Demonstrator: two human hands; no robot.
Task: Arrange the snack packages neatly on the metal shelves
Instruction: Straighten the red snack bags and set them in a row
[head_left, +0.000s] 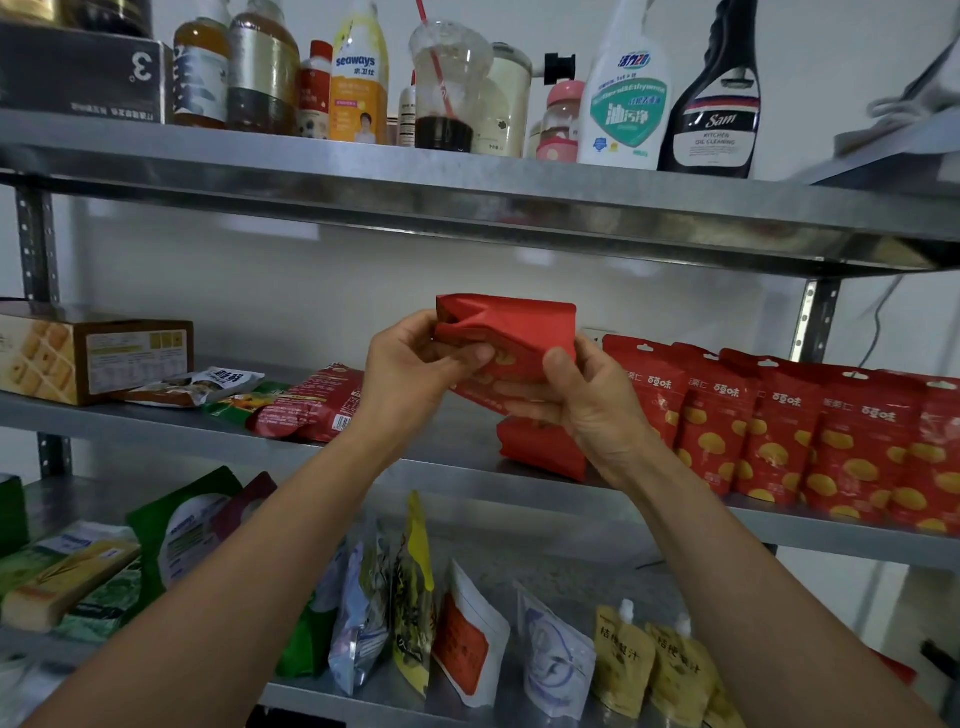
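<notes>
Between our left hand (415, 358) and right hand (587, 395), both pinching it above the middle shelf (156, 426), we reckon the red snack pouch (514, 332) could slip or, swung rightward, topple the standing row of pouches (779, 431) just beside.

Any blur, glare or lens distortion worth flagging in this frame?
Head view: wide-angle distortion slants the top shelf; soft glare patches on the wall behind; the red package gripped by the left hand and right hand is sharp; the far upper-right corner is smeared.
</notes>
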